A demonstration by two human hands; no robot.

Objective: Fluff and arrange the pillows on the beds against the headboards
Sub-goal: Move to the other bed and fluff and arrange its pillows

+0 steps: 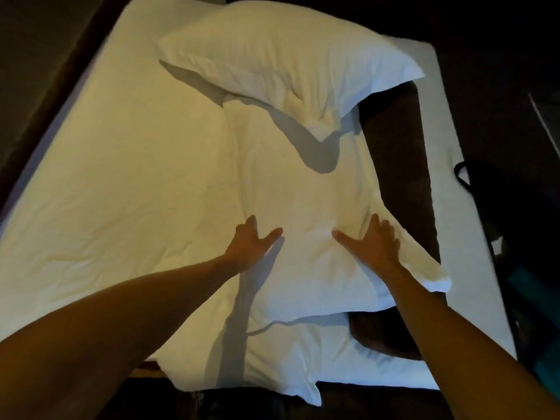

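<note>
A white pillow (pixel 306 207) lies lengthwise in the middle of the bed. My left hand (pixel 251 244) rests flat on its left edge, fingers spread. On its right side, near the lower right corner, my right hand (pixel 371 242) presses down flat with fingers spread. A second white pillow (pixel 288 56) lies across the far end, its corner overlapping the first. A third white pillow (pixel 272 353) sticks out underneath at the near end.
The bed has a white sheet (pixel 121 177) stretching to the left. A dark brown runner or cushion (pixel 400 177) lies along the right of the pillows. A dark bag with a strap (pixel 466 177) sits off the bed's right edge.
</note>
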